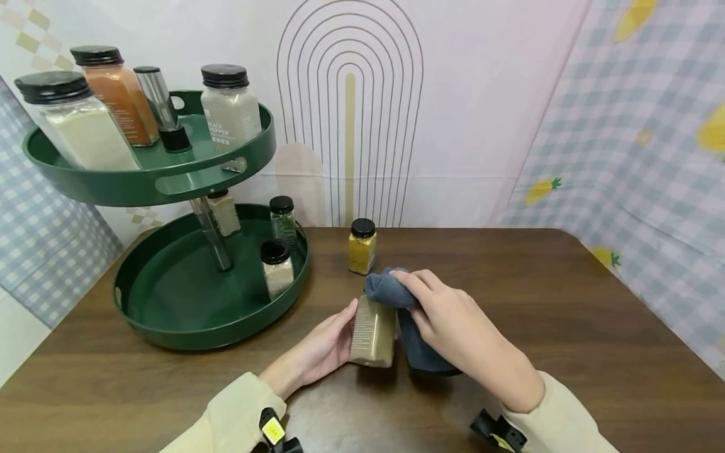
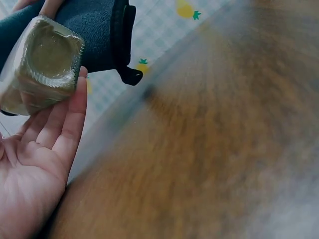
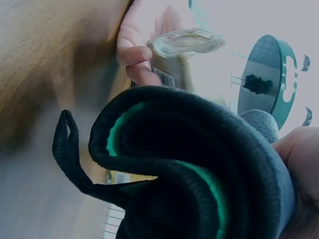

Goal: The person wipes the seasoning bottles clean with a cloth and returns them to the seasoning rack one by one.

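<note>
A square clear spice jar (image 1: pixel 374 333) filled with greenish-beige powder is tilted just above the table, its base toward me. My left hand (image 1: pixel 323 349) grips it from the left side, the fingers behind and under it. Over the jar's top, my right hand (image 1: pixel 461 324) pinches a dark blue-grey cloth (image 1: pixel 421 346), which covers the lid and hangs down on the right. The left wrist view shows the jar's base (image 2: pixel 50 57) lying against the fingers. In the right wrist view the folded cloth (image 3: pixel 259 159), with green inner edges and a loop, hides part of the jar.
A small yellow spice jar (image 1: pixel 362 250) stands behind the hands on the wooden table (image 1: pixel 538 296). At left, a two-tier green rack (image 1: pixel 209 340) holds several black-lidded jars and a steel cylinder (image 1: pixel 161 104). Printed cloth backdrops (image 1: pixel 481 94) rise behind the table.
</note>
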{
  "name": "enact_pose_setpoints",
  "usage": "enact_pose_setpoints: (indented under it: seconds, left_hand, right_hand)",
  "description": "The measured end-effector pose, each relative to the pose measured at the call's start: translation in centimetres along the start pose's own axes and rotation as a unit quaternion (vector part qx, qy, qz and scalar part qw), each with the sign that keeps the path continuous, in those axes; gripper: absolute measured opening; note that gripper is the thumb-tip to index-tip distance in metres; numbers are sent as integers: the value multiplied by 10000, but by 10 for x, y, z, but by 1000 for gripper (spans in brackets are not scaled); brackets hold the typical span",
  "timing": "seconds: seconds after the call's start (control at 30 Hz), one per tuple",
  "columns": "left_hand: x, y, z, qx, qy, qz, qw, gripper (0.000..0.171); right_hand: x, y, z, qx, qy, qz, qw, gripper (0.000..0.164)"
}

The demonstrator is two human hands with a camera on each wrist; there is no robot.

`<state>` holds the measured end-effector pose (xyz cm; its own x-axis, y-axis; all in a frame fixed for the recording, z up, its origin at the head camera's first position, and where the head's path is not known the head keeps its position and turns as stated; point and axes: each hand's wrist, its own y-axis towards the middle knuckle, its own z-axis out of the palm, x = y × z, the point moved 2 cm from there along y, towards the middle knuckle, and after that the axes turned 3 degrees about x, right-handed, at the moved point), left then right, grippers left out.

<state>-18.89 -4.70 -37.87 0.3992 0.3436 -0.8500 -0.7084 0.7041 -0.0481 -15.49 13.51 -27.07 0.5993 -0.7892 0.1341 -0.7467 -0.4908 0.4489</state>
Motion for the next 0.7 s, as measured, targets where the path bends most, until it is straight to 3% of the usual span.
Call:
enact_pose_setpoints:
  seconds: [0.1,0.3,0.4,0.5,0.7]
  left_hand:
    - [-1,0,0,28,26,-66,10000,56]
    - [-2,2,0,623,164,-144,9978,58]
    - [-2,1,0,761,154,-116,9969,57]
    - [-1,0,-1,707,40,-26,9975,58]
    - [0,0,-3,277,-275,267,9989,53]
  right_hand:
    - [0,0,1,30,-18,33,10000,48]
    - [-1,0,4,106,-133,-39,9998,45]
    - [-2,-1,4,151,-170,-216,9995,43]
    - [-2,-2,2,371,-130,-382,9985,42]
    - [5,-3,-1,1281,-20,-782,9887,42]
